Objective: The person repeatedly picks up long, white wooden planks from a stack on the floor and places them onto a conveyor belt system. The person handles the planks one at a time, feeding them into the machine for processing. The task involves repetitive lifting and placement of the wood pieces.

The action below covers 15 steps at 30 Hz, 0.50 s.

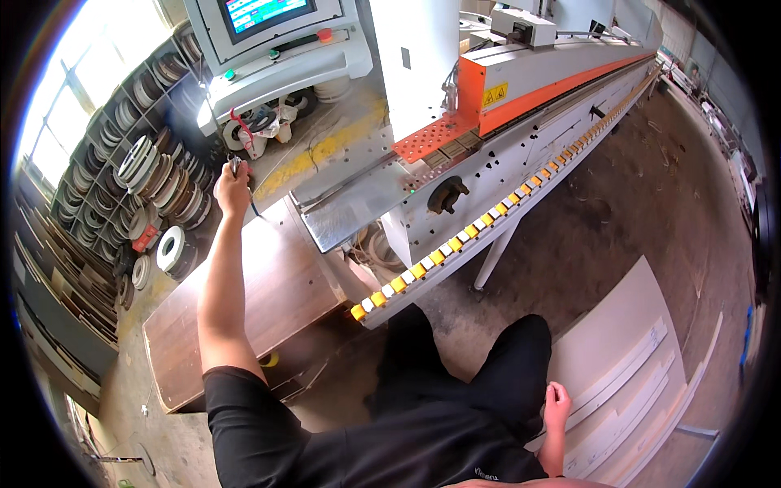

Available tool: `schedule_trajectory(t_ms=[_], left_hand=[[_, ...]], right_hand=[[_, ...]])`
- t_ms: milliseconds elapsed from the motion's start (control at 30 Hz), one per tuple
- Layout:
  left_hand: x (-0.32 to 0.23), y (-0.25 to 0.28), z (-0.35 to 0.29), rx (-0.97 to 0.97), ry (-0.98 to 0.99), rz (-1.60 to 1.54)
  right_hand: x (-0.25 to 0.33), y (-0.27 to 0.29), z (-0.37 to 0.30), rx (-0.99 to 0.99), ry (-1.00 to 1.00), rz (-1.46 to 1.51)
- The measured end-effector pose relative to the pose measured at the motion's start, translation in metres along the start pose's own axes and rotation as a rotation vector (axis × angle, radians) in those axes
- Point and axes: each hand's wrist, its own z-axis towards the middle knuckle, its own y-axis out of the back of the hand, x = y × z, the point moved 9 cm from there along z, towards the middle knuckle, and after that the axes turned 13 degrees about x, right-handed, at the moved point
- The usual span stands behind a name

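My left arm reaches forward over the brown wooden cabinet [244, 276]. My left hand [233, 193] is closed around a small dark and silvery tool [235, 166], whose kind is too small to make out. Just above it are a thin dark line and a red tie [237, 120]. By my right thigh hangs my right hand [557, 404], its fingers curled in and nothing visible in them. Pale boards [622, 366] lie beside that hand. In front of me runs a long grey and orange machine [521, 106], apart from both hands.
A rail with yellow and white rollers [455, 244] juts toward my knees on a slanted leg [494, 256]. Above the cabinet stands a control panel [277, 49] with a lit screen. Edging rolls fill a rack [122, 122] at left; stacked panels [69, 285] lean below it.
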Motion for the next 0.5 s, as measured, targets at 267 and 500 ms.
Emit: schedule_trajectory(t_ms=[267, 500], left_hand=[[0.0, -0.066, 0.02, 0.072, 0.114, 0.32], [-0.002, -0.073, 0.052, 0.02, 0.195, 0.332]], right_hand=[[0.039, 0.003, 0.013, 0.002, 0.049, -0.061], [0.017, 0.011, -0.007, -0.032, 0.032, -0.048]])
